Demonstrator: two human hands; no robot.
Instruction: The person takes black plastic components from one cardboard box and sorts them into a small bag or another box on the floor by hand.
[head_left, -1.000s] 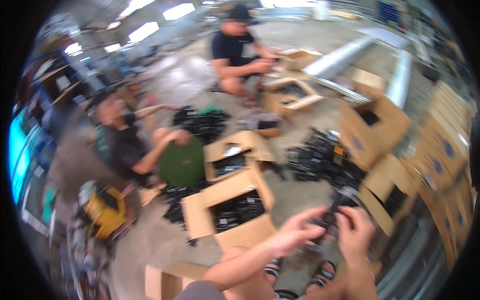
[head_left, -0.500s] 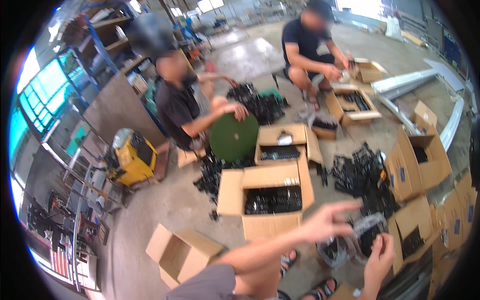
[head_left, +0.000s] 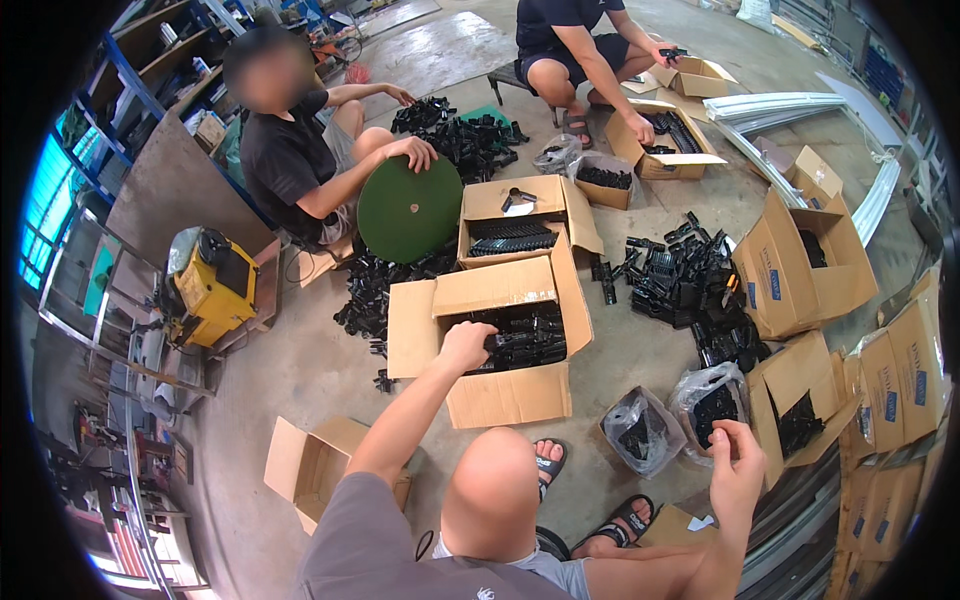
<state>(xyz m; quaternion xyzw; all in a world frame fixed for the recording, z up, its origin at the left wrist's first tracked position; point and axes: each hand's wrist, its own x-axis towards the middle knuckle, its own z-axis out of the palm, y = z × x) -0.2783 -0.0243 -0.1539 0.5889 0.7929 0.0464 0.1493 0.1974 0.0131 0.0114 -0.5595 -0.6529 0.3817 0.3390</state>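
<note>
- The person is sitting with both sandals [head_left: 625, 528] resting on the floor.
- The right hand [head_left: 737, 462] is hovering at the near edge of the right bag [head_left: 690, 392], thumb and forefinger almost meeting — whether they are pinching anything, one cannot tell.
- The left bag [head_left: 655, 465] is standing just beside it, and both are holding small black pieces.
- A small carton [head_left: 335, 437] is lying open on the left.
- The left hand [head_left: 468, 345] is resting at the left side of the big carton [head_left: 508, 402], fingers curling over the black parts [head_left: 530, 337] inside — whether they are gripping one, one cannot tell.
- To the right, a heap [head_left: 680, 282] of black parts is spreading over the floor, near open cartons.
- Behind the big carton, the second carton [head_left: 584, 225] is holding parts in rows.
- On the left, a yellow machine [head_left: 225, 290] is standing near a seated co-worker [head_left: 285, 155], who is gripping the top of a green disc [head_left: 410, 218].
- Farther off, another co-worker [head_left: 560, 55] is sitting behind the far carton [head_left: 683, 167], holding up a black part.
</note>
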